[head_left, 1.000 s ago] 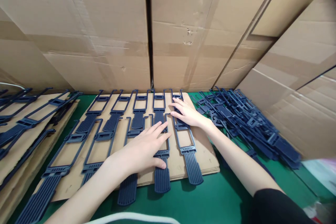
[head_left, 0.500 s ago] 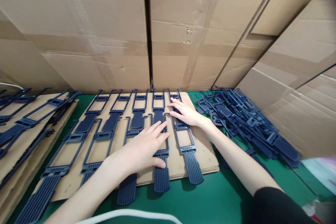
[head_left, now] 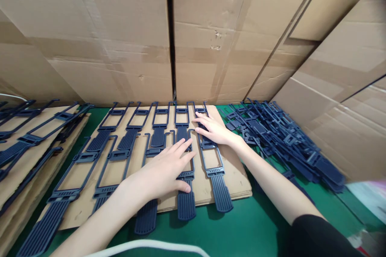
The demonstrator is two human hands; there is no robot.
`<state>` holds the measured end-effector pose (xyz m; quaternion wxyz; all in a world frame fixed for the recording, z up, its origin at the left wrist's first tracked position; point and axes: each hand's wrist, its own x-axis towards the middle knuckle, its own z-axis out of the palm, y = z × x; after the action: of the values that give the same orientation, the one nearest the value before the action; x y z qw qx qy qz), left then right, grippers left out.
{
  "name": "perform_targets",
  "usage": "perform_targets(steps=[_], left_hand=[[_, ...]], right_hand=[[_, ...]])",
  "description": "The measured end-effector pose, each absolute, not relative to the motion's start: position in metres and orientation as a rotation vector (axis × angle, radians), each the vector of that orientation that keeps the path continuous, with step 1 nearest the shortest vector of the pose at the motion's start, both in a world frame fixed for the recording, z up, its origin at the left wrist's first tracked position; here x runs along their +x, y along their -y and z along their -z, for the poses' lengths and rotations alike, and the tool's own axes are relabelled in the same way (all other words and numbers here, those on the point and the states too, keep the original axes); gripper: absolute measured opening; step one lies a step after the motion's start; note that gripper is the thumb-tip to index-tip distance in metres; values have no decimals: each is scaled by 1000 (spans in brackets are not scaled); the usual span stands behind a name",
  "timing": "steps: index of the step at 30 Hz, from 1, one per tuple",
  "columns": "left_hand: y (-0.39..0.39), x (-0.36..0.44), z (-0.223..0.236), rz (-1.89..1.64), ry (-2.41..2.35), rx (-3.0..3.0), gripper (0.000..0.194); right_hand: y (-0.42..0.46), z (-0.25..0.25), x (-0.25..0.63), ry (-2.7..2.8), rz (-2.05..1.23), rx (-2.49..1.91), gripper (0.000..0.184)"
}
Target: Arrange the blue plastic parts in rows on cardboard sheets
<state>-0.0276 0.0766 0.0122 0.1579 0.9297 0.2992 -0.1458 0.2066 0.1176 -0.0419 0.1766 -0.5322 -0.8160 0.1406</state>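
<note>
Dark blue plastic frame-shaped parts with ribbed, rounded tongues lie in two rows on a flat cardboard sheet. My left hand rests, fingers spread, over a front-row part, hiding much of its frame. My right hand reaches to the back right, its fingers outstretched over a back-row part that it mostly covers. Just below that hand lies the rightmost front-row part, its tongue jutting past the sheet's edge. Neither hand grips anything visible.
A tangled heap of similar blue parts lies on the green tabletop at right. Stacked cardboard sheets bearing more parts stand at left. Large cardboard boxes wall off the back. A white cable crosses the front.
Both hands stay almost exactly where they were. The tongues of the two front-row parts at right have shifted very slightly.
</note>
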Motion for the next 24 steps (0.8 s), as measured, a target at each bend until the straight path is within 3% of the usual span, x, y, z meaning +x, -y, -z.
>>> perform_targets(steps=[19,24], left_hand=[[-78,-28,-16,476,-874,2642,89],[-77,-28,-19,500,-883,2629,88]], right_hand=[[-119,41,204,2312,-420,-1526,51],[-123,27,230,2181,-149,-1625,50]])
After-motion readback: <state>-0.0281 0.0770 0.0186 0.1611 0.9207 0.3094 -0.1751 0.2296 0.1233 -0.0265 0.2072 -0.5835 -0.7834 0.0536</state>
